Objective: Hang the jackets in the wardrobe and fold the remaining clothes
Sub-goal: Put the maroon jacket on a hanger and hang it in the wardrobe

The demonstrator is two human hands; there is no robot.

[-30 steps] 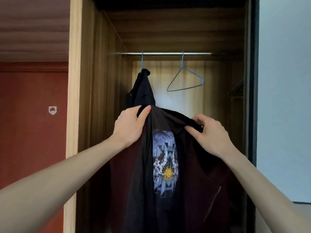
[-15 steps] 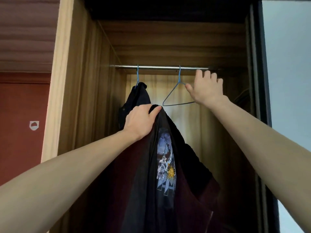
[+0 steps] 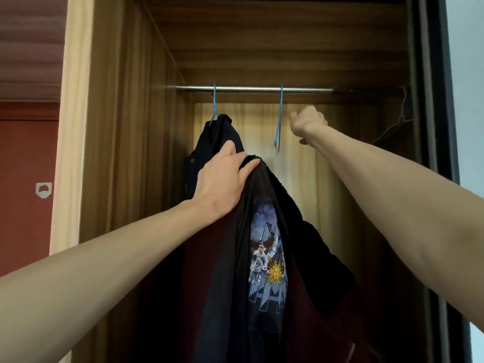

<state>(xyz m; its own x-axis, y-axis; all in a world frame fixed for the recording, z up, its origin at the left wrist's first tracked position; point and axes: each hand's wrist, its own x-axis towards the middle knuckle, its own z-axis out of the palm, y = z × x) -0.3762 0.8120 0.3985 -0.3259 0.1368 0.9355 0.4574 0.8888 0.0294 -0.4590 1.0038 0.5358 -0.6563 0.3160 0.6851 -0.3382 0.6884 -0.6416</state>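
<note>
Head view: open wooden wardrobe (image 3: 125,153), steel rail (image 3: 251,89) across the top. On the rail, two blue wire hangers: the left hanger (image 3: 214,106) inside a dark jacket (image 3: 217,137) already hung, the right hanger (image 3: 279,121) bare and edge-on. Left hand (image 3: 222,179) gripping the collar of a second dark jacket (image 3: 262,258) with a printed graphic, held up in the wardrobe opening below the rail. Right hand (image 3: 307,124) curled just beside the bare hanger; hold on the wire hidden, cannot tell.
</note>
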